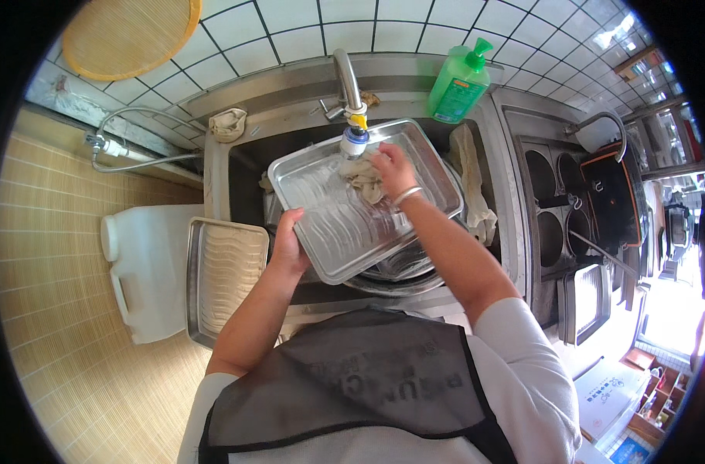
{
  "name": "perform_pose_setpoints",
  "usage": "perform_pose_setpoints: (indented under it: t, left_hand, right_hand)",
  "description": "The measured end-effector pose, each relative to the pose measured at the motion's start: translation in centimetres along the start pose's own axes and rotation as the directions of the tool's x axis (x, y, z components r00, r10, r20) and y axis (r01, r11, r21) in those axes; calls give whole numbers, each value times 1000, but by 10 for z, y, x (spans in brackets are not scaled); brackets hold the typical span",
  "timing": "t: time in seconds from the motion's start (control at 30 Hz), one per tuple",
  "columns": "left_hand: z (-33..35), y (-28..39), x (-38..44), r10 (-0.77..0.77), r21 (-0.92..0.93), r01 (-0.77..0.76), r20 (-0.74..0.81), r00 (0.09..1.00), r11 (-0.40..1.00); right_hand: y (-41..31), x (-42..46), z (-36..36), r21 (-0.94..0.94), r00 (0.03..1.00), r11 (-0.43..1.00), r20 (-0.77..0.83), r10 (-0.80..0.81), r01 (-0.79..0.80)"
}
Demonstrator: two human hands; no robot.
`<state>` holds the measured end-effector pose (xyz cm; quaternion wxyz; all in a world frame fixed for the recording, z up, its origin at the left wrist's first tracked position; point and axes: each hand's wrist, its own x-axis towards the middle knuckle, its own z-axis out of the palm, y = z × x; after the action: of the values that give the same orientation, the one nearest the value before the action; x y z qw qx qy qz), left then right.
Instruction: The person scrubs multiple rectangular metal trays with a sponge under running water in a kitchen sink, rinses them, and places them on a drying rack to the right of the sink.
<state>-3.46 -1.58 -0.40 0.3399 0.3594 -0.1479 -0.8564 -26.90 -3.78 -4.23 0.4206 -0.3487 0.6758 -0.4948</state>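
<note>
My left hand (289, 243) grips the lower left edge of a rectangular metal tray (329, 232), thumb over the rim. The tray is tilted over the sink (248, 168), below the tap (348, 81) with its blue-and-white nozzle. Inside the tray, my right hand (394, 171) presses a bunched, pale cloth (364, 177) against the wet bottom. Wavy streaks cover the tray's surface. Beneath it, a round metal basin (399, 267) is partly hidden. Whether water is running from the nozzle is hard to tell.
A green pump bottle (460, 84) stands on the back ledge, a folded cloth (228, 124) on the left corner. Another cloth (471, 180) hangs along the sink's right side. Left are a second metal tray (231, 278) and a white plastic jug (152, 272); right, a cooker with round wells (541, 168).
</note>
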Motion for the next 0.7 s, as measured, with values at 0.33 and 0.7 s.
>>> perform_pose_setpoints:
  t: [0.33, 0.7]
  left_hand:
    - [9, -12, 8, -14, -86, 19, 67, 998, 996]
    - [16, -6, 13, -46, 14, 44, 115, 992, 999]
  right_hand:
    - [-6, -53, 68, -654, 701, 292, 539, -467, 698]
    - [5, -38, 76, -550, 856, 684, 124, -502, 480]
